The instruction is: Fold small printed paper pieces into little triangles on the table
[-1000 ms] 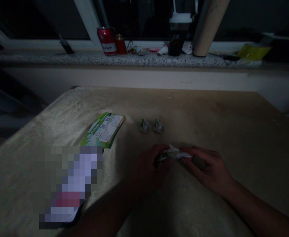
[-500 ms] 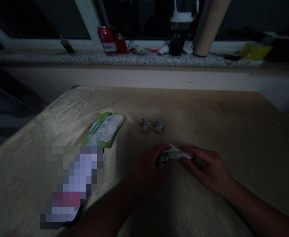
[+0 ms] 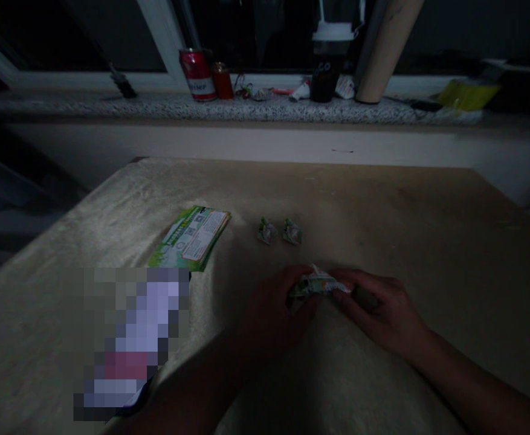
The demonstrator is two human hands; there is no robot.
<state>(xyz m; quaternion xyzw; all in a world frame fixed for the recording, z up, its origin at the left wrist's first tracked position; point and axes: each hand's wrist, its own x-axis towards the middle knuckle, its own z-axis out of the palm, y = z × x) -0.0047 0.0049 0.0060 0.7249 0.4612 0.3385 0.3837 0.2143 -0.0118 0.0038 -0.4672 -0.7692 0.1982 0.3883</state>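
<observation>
Between my two hands is a partly folded printed paper, green and white, held just above the table. My left hand grips its left end with thumb and fingers. At its right end, my right hand pinches the paper between thumb and fingertips. Beyond my hands, two small folded paper pieces in similar green and white stand side by side. To the left lies a stack of green printed leaflets, the top one showing text and code squares. Dim light hides the paper's exact folds.
A phone with a blurred-out bright screen lies left of my left forearm. Behind the table, the stone windowsill carries a red can, a red lighter, a dark lidded cup and a cardboard tube.
The paper's upper edge has tilted slightly between my fingers. Both hands stay almost in the same place, and the things on the table have not moved.
</observation>
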